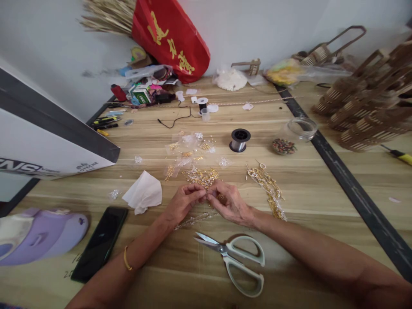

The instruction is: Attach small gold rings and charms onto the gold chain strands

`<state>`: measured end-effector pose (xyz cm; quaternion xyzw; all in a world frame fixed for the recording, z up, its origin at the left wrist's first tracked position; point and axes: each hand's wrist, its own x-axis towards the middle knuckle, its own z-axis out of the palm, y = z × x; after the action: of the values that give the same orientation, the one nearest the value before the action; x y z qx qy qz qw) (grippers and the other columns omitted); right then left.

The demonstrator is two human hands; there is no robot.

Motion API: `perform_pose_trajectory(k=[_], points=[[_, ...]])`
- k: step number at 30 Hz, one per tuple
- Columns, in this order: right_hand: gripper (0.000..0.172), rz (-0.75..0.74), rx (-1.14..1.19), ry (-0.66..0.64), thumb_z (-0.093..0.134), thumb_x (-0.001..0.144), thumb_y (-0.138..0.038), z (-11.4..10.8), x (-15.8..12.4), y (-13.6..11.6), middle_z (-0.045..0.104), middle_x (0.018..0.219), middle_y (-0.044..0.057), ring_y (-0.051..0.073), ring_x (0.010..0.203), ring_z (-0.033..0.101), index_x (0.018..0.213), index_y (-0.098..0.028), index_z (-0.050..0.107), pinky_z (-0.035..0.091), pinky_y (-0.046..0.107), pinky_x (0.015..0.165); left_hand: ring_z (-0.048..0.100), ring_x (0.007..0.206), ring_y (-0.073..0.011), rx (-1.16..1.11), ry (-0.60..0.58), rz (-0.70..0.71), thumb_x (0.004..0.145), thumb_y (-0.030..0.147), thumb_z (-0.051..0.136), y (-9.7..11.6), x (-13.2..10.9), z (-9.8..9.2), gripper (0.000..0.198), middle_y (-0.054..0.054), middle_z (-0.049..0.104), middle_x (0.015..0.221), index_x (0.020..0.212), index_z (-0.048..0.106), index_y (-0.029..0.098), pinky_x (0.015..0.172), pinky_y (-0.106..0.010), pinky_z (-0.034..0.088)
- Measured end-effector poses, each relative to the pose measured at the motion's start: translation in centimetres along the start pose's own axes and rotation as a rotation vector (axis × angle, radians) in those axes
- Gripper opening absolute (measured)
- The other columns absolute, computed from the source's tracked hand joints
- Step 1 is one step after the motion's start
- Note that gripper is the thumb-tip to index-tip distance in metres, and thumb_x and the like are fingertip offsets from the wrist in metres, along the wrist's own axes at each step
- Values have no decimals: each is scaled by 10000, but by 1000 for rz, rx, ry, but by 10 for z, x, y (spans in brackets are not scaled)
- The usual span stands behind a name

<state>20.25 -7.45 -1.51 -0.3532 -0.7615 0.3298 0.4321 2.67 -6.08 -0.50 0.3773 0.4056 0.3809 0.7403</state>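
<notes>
Scissors with parted blades, nearest on the table, right of a dark phone. Beaded strand beyond the blades, partly hidden by the hands. Left hand and right hand side by side, thumb and forefinger of each pinched closed; anything between them too small to tell. Gold and silver beads heaped just past the fingertips; bundled strands to the right. Farther, wire spool and clear jar. Farthest, red bag against the wall.

Pale-handled metal scissors before gold-and-silver bead pile; flat black phone left; round black wire spool behind, right.
</notes>
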Motion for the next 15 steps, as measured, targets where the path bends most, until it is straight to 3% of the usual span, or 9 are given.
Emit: perform_pose_trajectory(k=[15], points=[[72,25,2,6,500,844,-182,0,1,-1,559,713,19,115,623,500,804,-163,557,410,238,584,526,591,-89,39,-10,23,666,228,752,0,-1,0,137,-6,622,602,698,683,114,633,-225,384]])
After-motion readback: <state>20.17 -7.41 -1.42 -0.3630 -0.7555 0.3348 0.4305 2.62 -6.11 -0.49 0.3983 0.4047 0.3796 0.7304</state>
